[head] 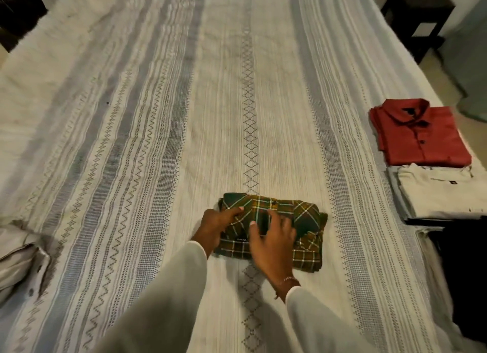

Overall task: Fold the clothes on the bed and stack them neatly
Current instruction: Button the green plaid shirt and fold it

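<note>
A: Shirt (274, 229), plaid, folded, lies on the bed (147, 131) at its near edge. Left hand (214, 227) seems to grip its left edge; right hand (274, 243) rests spread on top.

B: Soft, light, floppy: lift from underneath both sides. Stack (421, 134) lies far right.

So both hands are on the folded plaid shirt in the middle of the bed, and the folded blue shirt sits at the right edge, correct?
Not quite: in the head view the shirt at the right edge is red, not blue. Both the left hand and right hand are on the folded plaid shirt mid-bed.

Dark bedside table (419, 18) (far right)
</note>
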